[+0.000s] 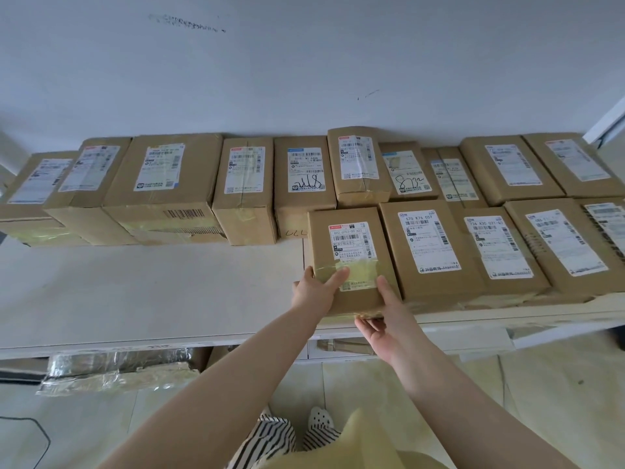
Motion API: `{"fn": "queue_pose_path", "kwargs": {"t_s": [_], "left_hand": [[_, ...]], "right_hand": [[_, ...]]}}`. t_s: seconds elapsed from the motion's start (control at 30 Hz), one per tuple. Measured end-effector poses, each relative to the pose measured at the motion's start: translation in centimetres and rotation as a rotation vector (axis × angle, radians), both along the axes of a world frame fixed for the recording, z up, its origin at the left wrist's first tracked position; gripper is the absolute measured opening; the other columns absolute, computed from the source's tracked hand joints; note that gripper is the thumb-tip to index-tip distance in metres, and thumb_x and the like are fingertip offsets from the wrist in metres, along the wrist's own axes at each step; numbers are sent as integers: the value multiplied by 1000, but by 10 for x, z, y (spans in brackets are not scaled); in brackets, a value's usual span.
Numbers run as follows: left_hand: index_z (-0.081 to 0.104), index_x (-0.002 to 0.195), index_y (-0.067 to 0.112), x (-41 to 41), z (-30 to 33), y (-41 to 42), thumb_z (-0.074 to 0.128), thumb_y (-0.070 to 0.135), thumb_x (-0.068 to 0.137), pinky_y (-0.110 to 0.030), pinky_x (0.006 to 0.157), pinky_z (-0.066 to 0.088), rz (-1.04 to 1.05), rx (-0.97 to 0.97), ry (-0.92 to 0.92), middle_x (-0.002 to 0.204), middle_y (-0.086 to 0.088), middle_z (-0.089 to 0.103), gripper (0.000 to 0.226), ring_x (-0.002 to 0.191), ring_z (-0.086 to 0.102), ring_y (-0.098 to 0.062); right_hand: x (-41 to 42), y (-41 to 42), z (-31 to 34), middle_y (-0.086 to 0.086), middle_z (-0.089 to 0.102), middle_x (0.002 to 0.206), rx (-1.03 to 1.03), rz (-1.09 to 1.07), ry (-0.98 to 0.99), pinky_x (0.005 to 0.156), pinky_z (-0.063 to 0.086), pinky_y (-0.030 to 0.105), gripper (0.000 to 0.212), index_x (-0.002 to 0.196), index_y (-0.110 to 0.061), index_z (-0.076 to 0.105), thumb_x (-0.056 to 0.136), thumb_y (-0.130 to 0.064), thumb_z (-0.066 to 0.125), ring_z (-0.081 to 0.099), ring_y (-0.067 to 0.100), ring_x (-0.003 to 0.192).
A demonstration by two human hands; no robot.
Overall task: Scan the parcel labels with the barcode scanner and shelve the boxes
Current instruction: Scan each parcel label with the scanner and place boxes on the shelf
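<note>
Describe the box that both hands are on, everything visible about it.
The box is a small brown cardboard parcel, sealed with clear yellowish tape, bearing a white printed shipping label with barcodes on top. It lies flat at the left end of the front row on the white shelf, beside another labelled box. The left hand grips its near left corner; the right hand holds its near right edge from below.

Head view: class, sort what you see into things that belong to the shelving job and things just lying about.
Job: held box, left hand, right hand, shelved boxes, shelf.
Lying about: foil-wrapped bundle, black cable.
</note>
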State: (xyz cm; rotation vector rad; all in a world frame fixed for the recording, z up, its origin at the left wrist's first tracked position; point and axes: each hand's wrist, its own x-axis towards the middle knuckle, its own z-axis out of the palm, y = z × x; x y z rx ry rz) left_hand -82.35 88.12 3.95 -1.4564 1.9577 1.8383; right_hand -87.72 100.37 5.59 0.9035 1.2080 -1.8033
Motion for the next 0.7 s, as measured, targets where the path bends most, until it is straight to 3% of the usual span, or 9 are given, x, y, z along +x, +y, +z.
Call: {"fn": "queue_pose_path", "kwargs": {"t_s": [0.1,0.2,0.27,0.3,0.4,0.47,0.53,0.6,0.7], "left_hand": [[35,154,24,0,-1,-2,58,90,37,-48,106,49,17,79,16,138,-7,54,136,117,60,-27],[15,162,23,7,15,-1,67,80,70,-50,115,39,15,167,37,149,-9,48,120,131,52,-30],[7,163,22,15,19,-5,60,68,89,-50,120,31,26,211,59,158,-9,39,103,140,43,-32],[7,163,23,19,20,-8,57,65,92,-50,120,28,38,223,63,160,-9,36,97,144,39,-33],[26,159,20,40,21,-21,57,59,96,-50,121,28,132,244,111,156,-11,41,81,142,39,-33],[49,146,13,60,21,-35,60,50,98,-44,114,39,194,209,150,132,-8,58,61,123,52,-28],[66,117,12,87,25,-53,63,38,100,-36,97,46,272,181,191,107,-6,61,31,100,54,-23],[66,94,18,120,29,-74,63,27,100,-36,92,49,360,161,243,103,-7,63,11,95,57,-21],[67,95,17,179,36,-110,62,18,100,-36,97,52,507,147,323,103,-7,68,7,96,63,-19]], "right_hand": [[0,0,4,16,61,119,6,15,-3,105,49,44,51,117,-6,57,82,-36,81,59,29,112],[4,0,5,15,60,118,1,21,20,108,47,45,61,127,-8,55,81,-40,80,59,28,108],[13,-1,7,11,60,110,12,66,46,108,47,45,66,129,-9,55,80,-46,80,60,23,93],[19,-2,8,11,60,110,32,92,55,108,47,45,67,129,-10,55,79,-47,80,60,23,95],[43,-6,15,16,49,124,122,144,36,104,49,47,67,125,-16,49,74,-42,85,54,30,119],[64,-15,16,19,48,119,128,210,-4,97,51,48,70,127,-14,46,74,-36,86,53,33,116],[89,-32,17,21,50,119,102,314,-23,85,53,46,69,128,-9,47,76,-34,85,56,34,112],[113,-60,20,20,55,120,69,408,2,82,53,43,60,124,-5,52,82,-35,81,58,32,109],[147,-118,31,15,62,110,58,489,128,75,54,38,45,111,-4,60,88,-39,75,62,28,98]]}}
